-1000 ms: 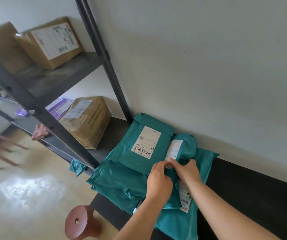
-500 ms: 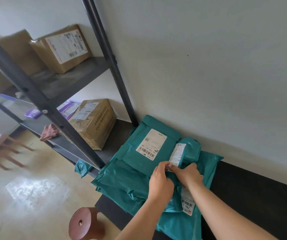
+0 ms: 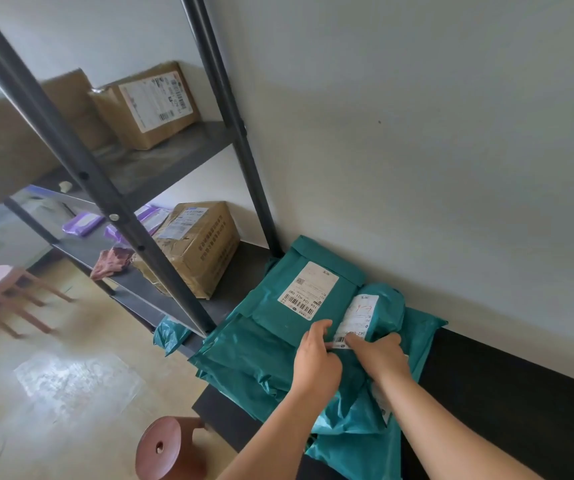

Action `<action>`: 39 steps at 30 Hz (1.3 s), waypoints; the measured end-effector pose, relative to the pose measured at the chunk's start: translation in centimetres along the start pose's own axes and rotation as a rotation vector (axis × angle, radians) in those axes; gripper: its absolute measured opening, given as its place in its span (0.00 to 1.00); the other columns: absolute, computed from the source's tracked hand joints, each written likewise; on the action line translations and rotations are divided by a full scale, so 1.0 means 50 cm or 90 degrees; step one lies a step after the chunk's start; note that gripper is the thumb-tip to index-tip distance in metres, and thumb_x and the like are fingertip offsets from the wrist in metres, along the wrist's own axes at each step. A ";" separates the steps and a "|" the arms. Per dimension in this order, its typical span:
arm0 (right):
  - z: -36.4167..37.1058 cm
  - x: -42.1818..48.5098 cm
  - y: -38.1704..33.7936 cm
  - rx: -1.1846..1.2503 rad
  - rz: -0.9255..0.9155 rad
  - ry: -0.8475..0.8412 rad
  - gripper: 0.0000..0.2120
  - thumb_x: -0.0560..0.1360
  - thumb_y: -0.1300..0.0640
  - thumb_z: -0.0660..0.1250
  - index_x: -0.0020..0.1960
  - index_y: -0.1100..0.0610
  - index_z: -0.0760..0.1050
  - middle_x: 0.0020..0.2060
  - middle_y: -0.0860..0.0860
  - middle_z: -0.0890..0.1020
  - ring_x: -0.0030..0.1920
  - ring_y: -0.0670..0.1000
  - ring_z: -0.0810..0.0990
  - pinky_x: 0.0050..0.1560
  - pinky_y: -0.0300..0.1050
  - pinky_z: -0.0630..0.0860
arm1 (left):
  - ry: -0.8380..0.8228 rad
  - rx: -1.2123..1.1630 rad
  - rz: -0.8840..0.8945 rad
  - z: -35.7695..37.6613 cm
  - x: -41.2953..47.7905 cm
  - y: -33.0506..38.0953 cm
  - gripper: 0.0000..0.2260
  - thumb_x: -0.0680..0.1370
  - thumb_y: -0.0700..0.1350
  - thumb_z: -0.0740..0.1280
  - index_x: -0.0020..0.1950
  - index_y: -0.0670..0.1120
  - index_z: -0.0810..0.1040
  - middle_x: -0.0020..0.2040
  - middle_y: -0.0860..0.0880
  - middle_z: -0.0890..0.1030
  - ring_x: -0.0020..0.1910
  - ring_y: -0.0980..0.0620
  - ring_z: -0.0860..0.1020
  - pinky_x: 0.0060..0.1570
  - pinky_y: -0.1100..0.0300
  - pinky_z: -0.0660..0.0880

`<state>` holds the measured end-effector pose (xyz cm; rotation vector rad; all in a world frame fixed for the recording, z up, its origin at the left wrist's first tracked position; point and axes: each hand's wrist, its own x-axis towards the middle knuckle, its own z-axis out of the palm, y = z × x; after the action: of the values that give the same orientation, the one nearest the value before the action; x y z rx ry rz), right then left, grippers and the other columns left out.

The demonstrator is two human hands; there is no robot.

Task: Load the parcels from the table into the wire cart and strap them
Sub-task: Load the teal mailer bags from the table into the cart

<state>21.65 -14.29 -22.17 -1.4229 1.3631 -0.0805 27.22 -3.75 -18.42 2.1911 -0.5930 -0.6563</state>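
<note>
Teal pile (image 3: 261,362): soft teal bags heaped on the dark surface (image 3: 486,393), against the pale wall.
Flat parcel (image 3: 316,268): on top of the pile, at its far side, lying flat, long way running from the hands to the wall.
Big label (image 3: 308,289): white, on the flat parcel, bar code at the near end; numbers below it look like "104 104-H21 080", upside down from here; other print too small to read.
Small parcel (image 3: 387,306): puffy, on top of the pile just right of the flat parcel, long way pointing from the hands to the wall.
Small label (image 3: 356,318): white strip along the small parcel, red pen marks at the far end, bar code at the near end; print too small to read.
Left hand (image 3: 316,362): on the pile, close against the other hand, pinching the near end of the small parcel at its label.
Right hand (image 3: 379,358): curled round the near end of the small parcel, fingertips on the label.
Shelf rack (image 3: 105,199): dark metal, just left of the pile.
Lower box (image 3: 198,247): brown card, left of the pile, white label and printed signs, not readable.
Upper box (image 3: 147,105): brown card with a white label, one shelf up, left of the pile.
Red stool (image 3: 167,448): on the floor, near side of the pile.
</note>
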 end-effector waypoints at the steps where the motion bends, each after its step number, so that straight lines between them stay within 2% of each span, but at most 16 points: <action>1: -0.007 -0.002 0.000 0.009 0.003 0.003 0.46 0.68 0.41 0.72 0.74 0.62 0.55 0.64 0.58 0.75 0.60 0.61 0.77 0.51 0.48 0.73 | -0.002 0.002 -0.002 0.000 0.000 0.002 0.31 0.72 0.31 0.54 0.72 0.53 0.66 0.65 0.53 0.71 0.62 0.53 0.73 0.61 0.53 0.73; 4: -0.032 -0.010 0.001 0.035 0.010 0.011 0.46 0.64 0.41 0.72 0.73 0.61 0.57 0.57 0.57 0.77 0.50 0.58 0.78 0.50 0.50 0.77 | -0.004 0.020 -0.002 0.004 -0.002 0.005 0.28 0.74 0.33 0.55 0.72 0.53 0.66 0.64 0.52 0.71 0.61 0.53 0.73 0.60 0.56 0.73; 7: -0.062 -0.022 0.011 0.066 -0.003 0.013 0.43 0.60 0.41 0.72 0.69 0.60 0.63 0.51 0.53 0.79 0.43 0.53 0.78 0.40 0.45 0.75 | -0.004 0.028 -0.004 0.012 -0.005 0.010 0.24 0.77 0.36 0.58 0.72 0.52 0.66 0.65 0.52 0.72 0.61 0.53 0.73 0.61 0.56 0.72; 12: -0.110 -0.033 0.040 0.177 -0.027 -0.023 0.29 0.56 0.47 0.72 0.55 0.56 0.77 0.45 0.52 0.84 0.45 0.54 0.83 0.45 0.48 0.81 | 0.009 0.033 -0.003 0.023 -0.003 0.019 0.21 0.79 0.42 0.62 0.72 0.51 0.66 0.62 0.53 0.74 0.60 0.53 0.74 0.61 0.53 0.73; 16: -0.144 -0.050 0.067 0.222 -0.031 -0.092 0.15 0.65 0.54 0.72 0.51 0.54 0.81 0.44 0.52 0.86 0.44 0.52 0.85 0.34 0.40 0.77 | 0.002 0.010 -0.013 0.037 -0.008 0.019 0.19 0.80 0.48 0.63 0.71 0.51 0.67 0.61 0.53 0.76 0.55 0.54 0.75 0.53 0.58 0.75; 19: -0.162 -0.062 0.091 0.222 -0.050 -0.111 0.08 0.70 0.57 0.71 0.49 0.52 0.81 0.40 0.49 0.86 0.41 0.49 0.85 0.31 0.38 0.75 | -0.018 -0.028 -0.027 0.051 -0.015 0.019 0.21 0.79 0.52 0.64 0.72 0.51 0.67 0.57 0.53 0.76 0.50 0.55 0.76 0.41 0.64 0.73; 20: -0.167 -0.066 0.099 0.223 -0.055 -0.117 0.07 0.70 0.58 0.71 0.48 0.52 0.80 0.38 0.48 0.86 0.39 0.48 0.85 0.30 0.38 0.75 | -0.029 -0.049 -0.039 0.055 -0.018 0.021 0.22 0.79 0.53 0.65 0.72 0.50 0.67 0.56 0.54 0.76 0.50 0.55 0.76 0.42 0.64 0.72; 23: -0.177 -0.084 0.119 0.234 -0.059 -0.145 0.10 0.71 0.59 0.71 0.50 0.50 0.78 0.36 0.46 0.87 0.38 0.46 0.85 0.32 0.39 0.77 | -0.075 -0.142 -0.098 0.066 -0.031 0.021 0.25 0.77 0.56 0.67 0.72 0.48 0.68 0.57 0.52 0.79 0.54 0.52 0.78 0.53 0.57 0.77; 27: -0.189 -0.120 0.137 0.271 -0.056 -0.190 0.17 0.72 0.65 0.70 0.60 0.55 0.77 0.45 0.52 0.87 0.48 0.53 0.86 0.45 0.47 0.79 | -0.141 -0.278 -0.148 0.060 -0.054 0.016 0.26 0.73 0.57 0.72 0.67 0.48 0.72 0.53 0.51 0.82 0.50 0.52 0.81 0.42 0.58 0.78; 30: -0.197 -0.153 0.148 0.302 -0.062 -0.224 0.19 0.73 0.70 0.67 0.61 0.55 0.77 0.50 0.55 0.86 0.52 0.56 0.85 0.50 0.49 0.79 | -0.205 -0.321 -0.151 0.052 -0.072 0.003 0.25 0.70 0.56 0.76 0.62 0.48 0.75 0.50 0.49 0.85 0.49 0.49 0.83 0.47 0.51 0.81; 33: -0.193 -0.191 0.158 0.336 -0.068 -0.237 0.20 0.73 0.72 0.66 0.61 0.57 0.77 0.51 0.58 0.86 0.52 0.58 0.85 0.50 0.51 0.79 | -0.263 -0.349 -0.129 0.035 -0.095 -0.017 0.22 0.69 0.51 0.77 0.60 0.47 0.76 0.49 0.49 0.86 0.50 0.48 0.84 0.49 0.50 0.81; 35: -0.180 -0.220 0.165 0.356 -0.068 -0.233 0.20 0.72 0.70 0.68 0.62 0.58 0.77 0.51 0.59 0.85 0.52 0.59 0.85 0.51 0.53 0.80 | -0.289 -0.373 -0.124 0.020 -0.111 -0.032 0.22 0.69 0.48 0.78 0.60 0.47 0.77 0.49 0.48 0.86 0.50 0.48 0.84 0.47 0.51 0.81; 37: -0.163 -0.248 0.170 0.384 -0.074 -0.217 0.23 0.69 0.61 0.73 0.63 0.57 0.76 0.52 0.60 0.85 0.54 0.60 0.84 0.55 0.56 0.79 | -0.317 -0.396 -0.118 0.005 -0.130 -0.049 0.22 0.68 0.45 0.78 0.60 0.46 0.77 0.49 0.48 0.86 0.50 0.47 0.84 0.45 0.54 0.79; 39: -0.147 -0.275 0.173 0.425 -0.088 -0.164 0.27 0.65 0.53 0.75 0.63 0.56 0.76 0.51 0.59 0.85 0.54 0.61 0.84 0.56 0.59 0.79 | -0.349 -0.404 -0.115 -0.008 -0.150 -0.071 0.25 0.66 0.44 0.79 0.60 0.47 0.77 0.50 0.48 0.86 0.51 0.47 0.84 0.47 0.53 0.78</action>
<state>6.42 -6.43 -17.22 -0.9182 0.9014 -0.3919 22.49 3.03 -18.93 1.4724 -0.3774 -1.3553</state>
